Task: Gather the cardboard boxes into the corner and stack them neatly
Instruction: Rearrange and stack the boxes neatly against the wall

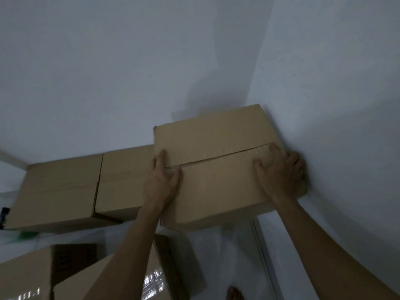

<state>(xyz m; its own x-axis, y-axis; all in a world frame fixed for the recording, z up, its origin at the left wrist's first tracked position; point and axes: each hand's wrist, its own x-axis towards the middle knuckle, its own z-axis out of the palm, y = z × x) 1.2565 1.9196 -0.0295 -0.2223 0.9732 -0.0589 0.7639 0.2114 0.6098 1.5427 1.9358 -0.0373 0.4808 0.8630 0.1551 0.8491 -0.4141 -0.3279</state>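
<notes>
While it sits tucked into the corner where the two white walls (129,72) meet, a closed cardboard box (218,169) is held from both sides. The left hand (161,180) is laid on its top at the left edge, thumb on the flap seam, fingers hooked over the side. The right hand (279,172) is spread on its top at the right edge, thumb flat, fingers curled over the far side against the wall. Left of this box, a longer box (71,187) is seen lying lower, along the wall. Below it, nearer the camera, two more boxes (134,276) are seen on the glossy floor (233,256).
</notes>
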